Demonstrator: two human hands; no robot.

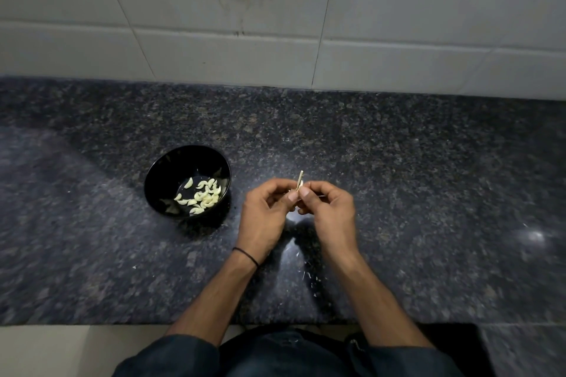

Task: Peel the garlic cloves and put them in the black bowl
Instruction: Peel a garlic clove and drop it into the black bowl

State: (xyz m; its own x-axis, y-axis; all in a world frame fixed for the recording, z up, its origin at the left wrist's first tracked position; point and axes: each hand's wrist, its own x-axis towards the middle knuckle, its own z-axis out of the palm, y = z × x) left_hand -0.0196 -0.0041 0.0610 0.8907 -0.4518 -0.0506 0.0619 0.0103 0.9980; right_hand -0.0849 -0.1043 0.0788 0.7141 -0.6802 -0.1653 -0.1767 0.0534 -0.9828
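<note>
While both hands pinch it between curled fingertips, the garlic clove (301, 184) hovers just right of the black bowl (156, 170), pale and mostly hidden, with a thin tan strip of skin (299, 178) standing up from it (left hand (265, 217) on the bowl's side, right hand (330, 212) beyond). Peeled cloves (203, 196), creamy and crescent-shaped, lie in the bowl's bottom. Right of the bowl the dark speckled countertop (428, 177) runs wide between the tiled wall (398, 40) behind and its front edge, with skin scraps (310, 276) near that edge.
</note>
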